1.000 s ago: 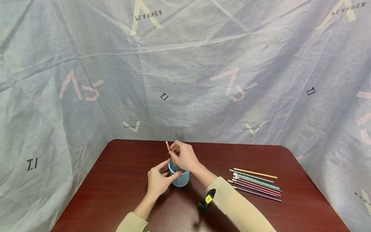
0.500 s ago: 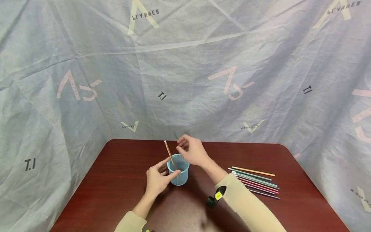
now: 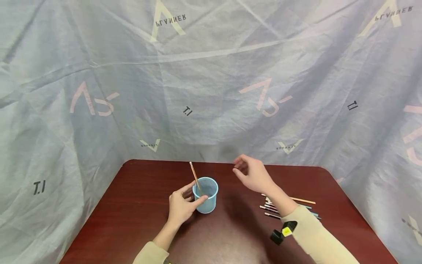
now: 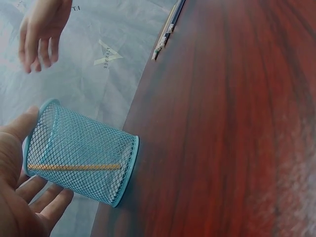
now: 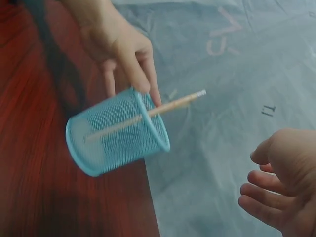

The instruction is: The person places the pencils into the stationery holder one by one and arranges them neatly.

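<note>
A light blue mesh cup (image 3: 206,205) stands on the table, one pencil (image 3: 194,173) leaning inside it with its eraser end up. My left hand (image 3: 180,206) grips the cup's left side, thumb at the rim; the left wrist view shows the thumb and fingers around the mesh cup (image 4: 84,148). To the right of the cup, my right hand (image 3: 255,175) is in the air with loosely bent fingers and nothing in them. In the right wrist view this hand (image 5: 284,182) is apart from the cup (image 5: 116,133).
Several pencils (image 3: 304,200) lie side by side on the right of the dark red table (image 3: 141,190), partly hidden under my right forearm. A grey printed cloth (image 3: 211,110) hangs behind the table and along its sides.
My right hand has let go of the pencil, which now leans in the cup, and has moved right, over toward the loose pencils. My left hand has stayed on the cup.
</note>
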A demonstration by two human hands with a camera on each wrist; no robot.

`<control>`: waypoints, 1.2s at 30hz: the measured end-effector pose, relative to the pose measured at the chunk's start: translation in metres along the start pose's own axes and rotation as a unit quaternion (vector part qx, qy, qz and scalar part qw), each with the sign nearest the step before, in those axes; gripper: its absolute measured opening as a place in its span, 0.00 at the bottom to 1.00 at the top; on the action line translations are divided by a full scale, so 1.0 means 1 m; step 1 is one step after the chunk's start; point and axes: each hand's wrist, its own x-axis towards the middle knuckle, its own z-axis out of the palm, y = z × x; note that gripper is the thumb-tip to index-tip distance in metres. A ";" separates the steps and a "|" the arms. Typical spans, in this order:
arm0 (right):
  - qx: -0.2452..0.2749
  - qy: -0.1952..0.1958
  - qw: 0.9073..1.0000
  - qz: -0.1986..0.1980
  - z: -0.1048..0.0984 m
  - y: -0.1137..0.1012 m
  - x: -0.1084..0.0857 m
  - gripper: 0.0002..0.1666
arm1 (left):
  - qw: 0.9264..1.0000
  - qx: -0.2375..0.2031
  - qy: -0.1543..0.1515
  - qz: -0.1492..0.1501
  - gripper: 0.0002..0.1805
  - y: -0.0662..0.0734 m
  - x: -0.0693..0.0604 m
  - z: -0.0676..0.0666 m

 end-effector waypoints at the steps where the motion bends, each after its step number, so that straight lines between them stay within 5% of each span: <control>1: -0.008 -0.001 1.000 0.000 -0.004 0.003 -0.005 0.09 | 1.000 -0.003 -0.001 0.002 0.38 0.000 0.000 0.000; 15: -0.105 0.011 0.994 0.012 -0.056 0.057 -0.102 0.15 | 1.000 0.001 -0.003 0.015 0.39 0.000 -0.001 0.002; 24: -0.135 0.012 0.991 0.011 -0.066 0.077 -0.126 0.18 | 1.000 0.009 -0.004 0.003 0.39 0.000 0.001 -0.002; 36: -0.134 -0.065 0.988 0.034 -0.046 0.090 -0.150 0.13 | 1.000 0.014 -0.004 0.008 0.39 0.000 0.000 -0.003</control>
